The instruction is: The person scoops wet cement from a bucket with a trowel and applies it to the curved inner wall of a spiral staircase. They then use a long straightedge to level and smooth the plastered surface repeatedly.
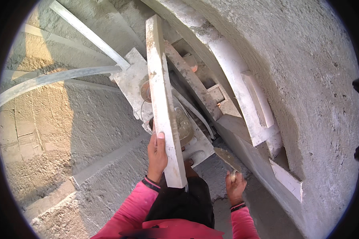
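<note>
My left hand (157, 156) is closed round the lower part of a long, pale rectangular bar (162, 99), splashed with mortar. The bar slants up and away in front of me. My right hand (236, 186) grips the handle of a trowel (226, 157), whose mortar-smeared blade points up and left, close to the rough wall's lower ledge. Partly behind the bar stands a bucket (183, 125) with grey mortar in it. My left fingers are mostly hidden behind the bar; its thumb lies on the near face.
A plastered wall (311, 87) curves along the right, with a pale board (237, 79) set lengthwise against it. Mortar-stained planks (131, 65) lie beyond the bar. Long poles (87, 34) reach in from the left over another rough wall (99, 115).
</note>
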Demonstrator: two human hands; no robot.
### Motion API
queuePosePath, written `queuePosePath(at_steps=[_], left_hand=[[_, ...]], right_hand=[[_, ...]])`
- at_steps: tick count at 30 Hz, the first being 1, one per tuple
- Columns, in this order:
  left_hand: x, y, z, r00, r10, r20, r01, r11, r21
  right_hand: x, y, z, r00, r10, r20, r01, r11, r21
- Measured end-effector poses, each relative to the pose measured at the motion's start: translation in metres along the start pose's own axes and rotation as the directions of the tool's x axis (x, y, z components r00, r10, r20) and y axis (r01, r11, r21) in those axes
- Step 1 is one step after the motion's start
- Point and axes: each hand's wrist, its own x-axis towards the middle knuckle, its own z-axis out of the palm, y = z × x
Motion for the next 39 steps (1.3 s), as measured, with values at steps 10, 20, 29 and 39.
queuePosePath(at_steps=[10, 20, 29, 39], left_hand=[[0.024, -0.033, 0.104, 0.989, 0.136, 0.058, -0.141, 0.987, 0.084], [0.026, -0.028, 0.177, 0.974, 0.228, 0.011, -0.228, 0.968, 0.106], [0.028, -0.005, 0.207, 0.977, 0.206, -0.054, -0.198, 0.972, 0.129], [0.03, -0.002, 0.222, 0.99, 0.128, -0.056, -0.118, 0.982, 0.15]], right_hand=[[0.101, -0.009, -0.083, 0.995, 0.044, -0.094, -0.062, 0.977, -0.202], [0.13, -0.026, -0.064, 0.959, 0.274, -0.07, -0.282, 0.945, -0.163], [0.142, -0.042, -0.074, 0.963, 0.246, -0.11, -0.265, 0.941, -0.21], [0.164, -0.039, -0.072, 0.946, 0.294, -0.138, -0.316, 0.931, -0.182]])
